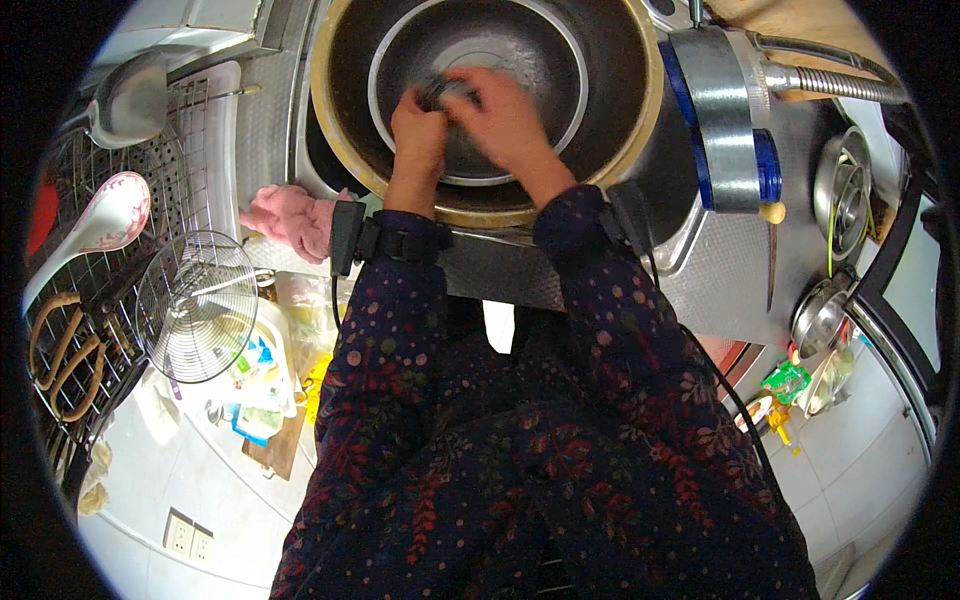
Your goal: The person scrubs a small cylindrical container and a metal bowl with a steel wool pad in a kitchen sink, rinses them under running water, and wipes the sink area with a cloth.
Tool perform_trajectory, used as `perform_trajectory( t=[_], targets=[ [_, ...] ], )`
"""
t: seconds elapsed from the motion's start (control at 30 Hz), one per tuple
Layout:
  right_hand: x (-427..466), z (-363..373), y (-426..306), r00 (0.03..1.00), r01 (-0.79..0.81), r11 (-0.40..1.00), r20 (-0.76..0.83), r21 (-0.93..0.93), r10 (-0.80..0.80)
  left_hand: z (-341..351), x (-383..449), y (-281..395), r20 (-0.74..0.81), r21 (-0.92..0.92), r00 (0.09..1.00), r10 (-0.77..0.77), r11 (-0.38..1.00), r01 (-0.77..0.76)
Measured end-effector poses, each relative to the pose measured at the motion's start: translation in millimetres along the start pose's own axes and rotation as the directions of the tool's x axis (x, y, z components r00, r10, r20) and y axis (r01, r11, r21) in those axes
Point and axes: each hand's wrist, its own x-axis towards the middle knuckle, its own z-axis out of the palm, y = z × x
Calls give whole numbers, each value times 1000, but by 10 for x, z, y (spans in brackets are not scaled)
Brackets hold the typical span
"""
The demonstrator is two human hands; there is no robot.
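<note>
Over a large dark basin with a yellowish rim (328,127), my two hands meet at a small dark item (433,91), too blurred to name. My left hand (420,139) grips it from the left. The fingers of my right hand (501,116) close on it from the other side and are smeared by motion. Beneath them, a round dark vessel with a pale rim (583,82) sits inside the basin. Its bottom looks wet and shiny.
A pink cloth (296,217) lies on the sink's left edge. Farther left, a wire rack (172,142) carries a patterned ceramic spoon (116,210), a steel turner (131,97) and a wire strainer (199,307). Right of the basin stand a metal holder (724,120) and stacked steel bowls (844,195).
</note>
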Motion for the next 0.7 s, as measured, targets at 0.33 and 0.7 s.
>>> perform_trajectory(
  t=[0.33, 0.7],
  targets=[
    [-3, -8, 172, 976, -203, 976, 61, -84, 208, -25, -129, 49, 130, 341, 962, 240, 900, -270],
    [-95, 120, 115, 934, -356, 933, -44, -48, 354, 10, -166, 103, 74, 666, 991, 108, 734, -130]
  ],
)
